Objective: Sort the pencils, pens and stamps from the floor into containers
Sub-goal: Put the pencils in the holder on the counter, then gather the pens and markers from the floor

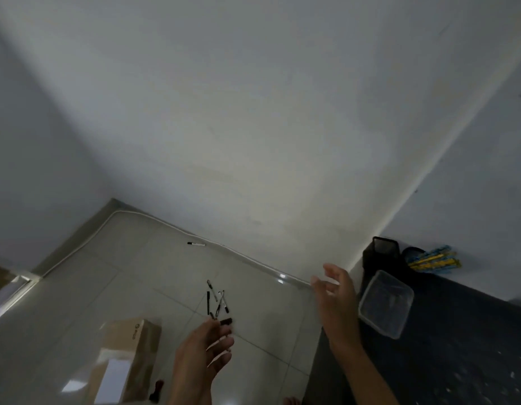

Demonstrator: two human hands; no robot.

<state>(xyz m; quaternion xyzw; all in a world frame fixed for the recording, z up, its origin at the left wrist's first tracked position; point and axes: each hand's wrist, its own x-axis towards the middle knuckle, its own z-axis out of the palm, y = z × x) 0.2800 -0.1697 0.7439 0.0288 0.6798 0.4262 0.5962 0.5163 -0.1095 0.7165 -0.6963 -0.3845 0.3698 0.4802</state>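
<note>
Several black-and-white pens (216, 299) lie in a loose heap on the pale tiled floor. One more pen (196, 244) lies alone near the wall. My left hand (205, 355) hovers just below the heap with loosely spread fingers. A short dark object (226, 321) sits at its fingertips, too blurred to tell if it is touched. My right hand (333, 293) is raised with spread fingers and holds nothing, left of a clear plastic box (386, 304). Behind the box stand a black mesh holder (380, 254) and a holder with blue and yellow pencils (431, 260).
The containers stand on a dark mat (458, 346) at the right. A cardboard box (127, 358) lies on the floor at the lower left, with a small dark reddish object (156, 391) beside it. A white cable (165, 223) runs along the wall's foot.
</note>
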